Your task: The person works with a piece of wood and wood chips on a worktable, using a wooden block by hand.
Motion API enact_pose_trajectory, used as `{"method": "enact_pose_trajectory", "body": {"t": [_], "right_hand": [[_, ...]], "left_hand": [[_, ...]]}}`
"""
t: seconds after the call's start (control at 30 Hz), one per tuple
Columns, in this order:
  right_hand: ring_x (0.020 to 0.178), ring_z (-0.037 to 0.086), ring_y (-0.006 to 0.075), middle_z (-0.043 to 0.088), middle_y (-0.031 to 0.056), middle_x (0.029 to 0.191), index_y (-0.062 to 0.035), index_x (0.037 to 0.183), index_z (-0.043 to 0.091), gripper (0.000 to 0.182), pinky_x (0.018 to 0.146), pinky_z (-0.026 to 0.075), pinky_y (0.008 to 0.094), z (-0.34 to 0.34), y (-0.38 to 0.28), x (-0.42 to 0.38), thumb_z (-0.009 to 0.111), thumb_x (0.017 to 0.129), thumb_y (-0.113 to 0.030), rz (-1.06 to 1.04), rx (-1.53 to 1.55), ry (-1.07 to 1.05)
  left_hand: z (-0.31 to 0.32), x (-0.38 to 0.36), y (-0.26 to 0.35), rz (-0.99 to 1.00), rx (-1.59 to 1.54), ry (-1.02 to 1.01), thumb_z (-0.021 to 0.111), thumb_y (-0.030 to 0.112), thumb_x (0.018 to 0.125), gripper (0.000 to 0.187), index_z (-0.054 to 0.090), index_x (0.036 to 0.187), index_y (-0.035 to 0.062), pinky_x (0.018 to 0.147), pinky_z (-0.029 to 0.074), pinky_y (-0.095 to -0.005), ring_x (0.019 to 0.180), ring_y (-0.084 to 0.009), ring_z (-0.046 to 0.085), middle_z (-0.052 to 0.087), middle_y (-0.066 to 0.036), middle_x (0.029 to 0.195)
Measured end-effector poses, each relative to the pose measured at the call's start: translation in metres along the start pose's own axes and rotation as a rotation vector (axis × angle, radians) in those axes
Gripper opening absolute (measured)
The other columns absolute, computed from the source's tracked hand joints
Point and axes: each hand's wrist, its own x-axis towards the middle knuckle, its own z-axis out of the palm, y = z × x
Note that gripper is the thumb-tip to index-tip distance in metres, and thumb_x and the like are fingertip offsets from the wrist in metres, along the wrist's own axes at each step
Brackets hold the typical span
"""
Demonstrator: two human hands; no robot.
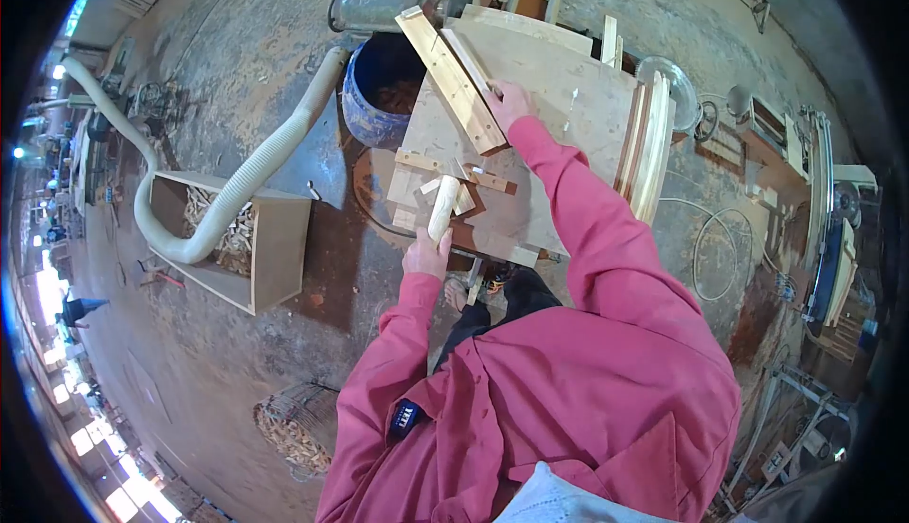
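My left hand (pixel 428 255) is closed round the lower end of a pale rounded wooden piece (pixel 442 203), held above the near left part of the worktable (pixel 592 106). Farther forward, my right hand (pixel 511 105) grips a pale wooden strip (pixel 466 57). That strip lies alongside a long yellowish board (pixel 453 83), which sits slantwise at the table's left edge. Small wood blocks (pixel 492 180) and offcuts lie just beyond the rounded piece. The fingertips of my right hand are partly hidden by the wood.
A blue barrel (pixel 365 111) stands left of the table, below a machine (pixel 379 4). A ribbed hose (pixel 270 159) runs into a wooden box (pixel 284 239) of scraps. Long strips (pixel 644 149) lie along the table's right side. A wire basket (pixel 298 426) holds more scraps.
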Motion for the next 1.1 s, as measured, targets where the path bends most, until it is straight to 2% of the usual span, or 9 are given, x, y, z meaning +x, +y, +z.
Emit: {"method": "enact_pose_trajectory", "body": {"t": [0.1,0.2,0.27,0.37,0.47,0.67,0.87,0.93,1.1], "right_hand": [[0.094,0.066,0.0399,0.069,0.0223,0.097,-0.005,0.103,0.075,0.028,0.084,0.053,0.0464,0.02,0.007,0.001,0.067,0.089,-0.028,-0.075,-0.136,-0.052],[0.096,0.066,0.0404,0.069,0.0237,0.101,-0.0053,0.104,0.076,0.028,0.085,0.052,0.0463,0.03,-0.002,0.01,0.066,0.091,-0.029,0.0,-0.097,-0.107],[0.098,0.068,0.0371,0.071,0.0208,0.106,-0.01,0.112,0.075,0.032,0.088,0.052,0.0433,0.043,-0.002,0.018,0.064,0.092,-0.033,-0.002,-0.082,-0.109],[0.099,0.069,0.0361,0.072,0.02,0.106,-0.0088,0.112,0.075,0.032,0.089,0.052,0.0412,0.051,-0.008,0.025,0.064,0.092,-0.032,0.033,-0.027,-0.122],[0.099,0.07,0.0346,0.073,0.0185,0.106,-0.0079,0.112,0.074,0.031,0.088,0.053,0.04,0.055,-0.008,0.029,0.064,0.093,-0.031,0.044,-0.021,-0.114],[0.097,0.069,0.0349,0.073,0.0184,0.105,-0.0064,0.109,0.075,0.029,0.087,0.053,0.0404,0.058,0.004,0.043,0.065,0.093,-0.029,-0.049,0.02,-0.093],[0.095,0.069,0.0359,0.072,0.0201,0.102,-0.0043,0.109,0.074,0.029,0.085,0.053,0.0408,0.054,0.015,0.076,0.065,0.093,-0.027,0.0,0.011,-0.109],[0.094,0.07,0.0364,0.072,0.0205,0.1,-0.0043,0.108,0.074,0.029,0.084,0.053,0.0411,0.056,0.022,0.092,0.065,0.093,-0.027,0.006,0.018,-0.113],[0.091,0.07,0.0368,0.072,0.0216,0.097,-0.005,0.105,0.076,0.027,0.082,0.054,0.041,0.048,0.018,0.111,0.065,0.092,-0.027,0.029,0.13,-0.091]], "left_hand": [[0.001,-0.01,-0.013,-0.014,0.013,-0.016,0.061,0.05,0.095,0.048,0.051,0.1,0.003,0.066,0.053,-0.0578,0.075,-0.0481,0.068,0.068,-0.028,0.08],[0.005,-0.021,-0.026,-0.011,0.003,-0.025,0.061,0.05,0.095,0.048,0.051,0.099,0.003,0.064,0.053,-0.0569,0.073,-0.0474,0.068,0.068,-0.027,0.079],[0.004,-0.027,-0.03,-0.006,-0.017,-0.024,0.062,0.05,0.095,0.048,0.051,0.099,0.003,0.064,0.053,-0.0563,0.073,-0.047,0.068,0.068,-0.027,0.079],[0.001,-0.031,-0.031,-0.044,-0.046,-0.06,0.061,0.05,0.095,0.048,0.052,0.101,0.0031,0.067,0.052,-0.0572,0.079,-0.0492,0.067,0.068,-0.028,0.081],[-0.003,-0.033,-0.029,-0.018,-0.044,-0.05,0.062,0.049,0.095,0.047,0.051,0.098,0.0029,0.064,0.054,-0.0546,0.073,-0.0448,0.069,0.069,-0.023,0.078],[-0.004,-0.023,-0.019,-0.046,-0.028,-0.071,0.062,0.048,0.095,0.046,0.051,0.099,0.0034,0.065,0.054,-0.0543,0.074,-0.0454,0.068,0.069,-0.023,0.078],[0.007,0.006,-0.006,-0.034,0.004,-0.054,0.062,0.047,0.095,0.045,0.05,0.1,0.0035,0.066,0.053,-0.0559,0.076,-0.048,0.068,0.069,-0.025,0.08],[0.009,0.017,0.0,-0.07,0.002,-0.06,0.062,0.052,0.094,0.05,0.052,0.102,0.0036,0.068,0.052,-0.0582,0.079,-0.0494,0.067,0.069,-0.026,0.081],[0.006,0.035,0.016,-0.032,-0.023,-0.027,0.062,0.053,0.094,0.051,0.053,0.1,0.0032,0.067,0.052,-0.0583,0.078,-0.0496,0.067,0.068,-0.027,0.08]]}}
